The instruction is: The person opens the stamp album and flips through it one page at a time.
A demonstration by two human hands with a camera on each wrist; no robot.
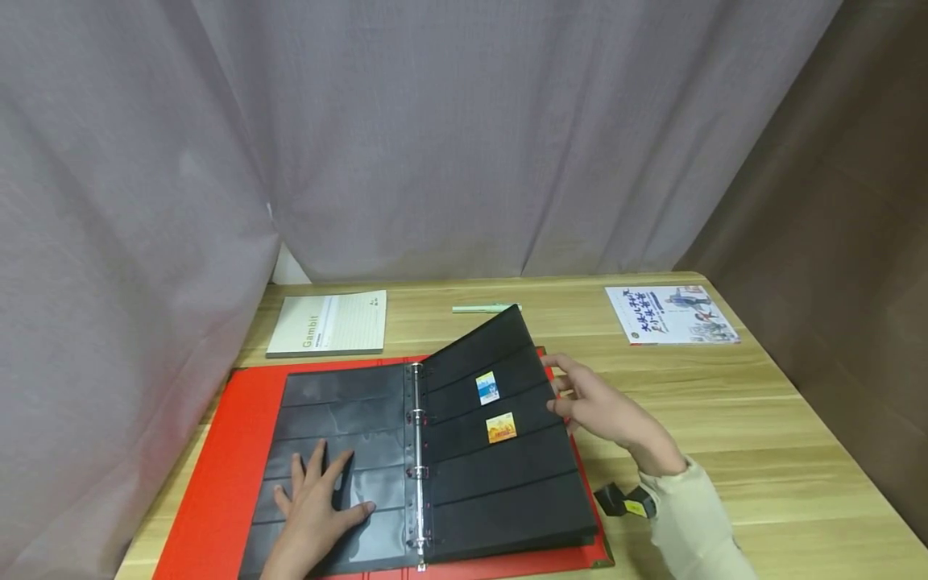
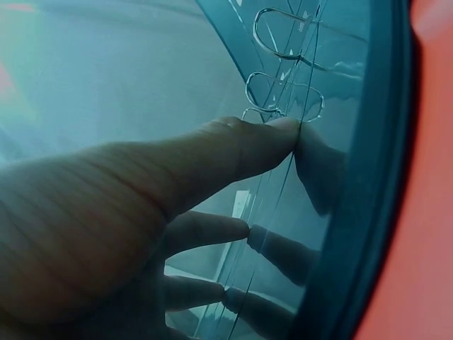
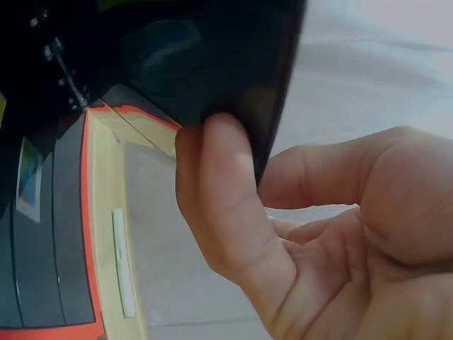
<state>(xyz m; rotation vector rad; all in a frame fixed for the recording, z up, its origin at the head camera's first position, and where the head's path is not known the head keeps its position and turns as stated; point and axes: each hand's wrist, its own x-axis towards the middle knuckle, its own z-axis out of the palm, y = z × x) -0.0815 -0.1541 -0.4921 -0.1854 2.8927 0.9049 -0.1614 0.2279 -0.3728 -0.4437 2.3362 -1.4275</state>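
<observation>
Steadying seemingly given left page (image 1: 341, 395) by spread left hand (image 1: 313, 498), eight o'clock of rings (image 1: 417, 416); raised page (image 1: 507, 491) pinched by right hand (image 1: 596, 405), two o'clock.

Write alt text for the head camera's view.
A person's right fingers hold a tilted black page showing two stamp-like pictures in an open red binder; their left fingers spread on the facing page. A notebook, pen and booklet lie beyond.
</observation>
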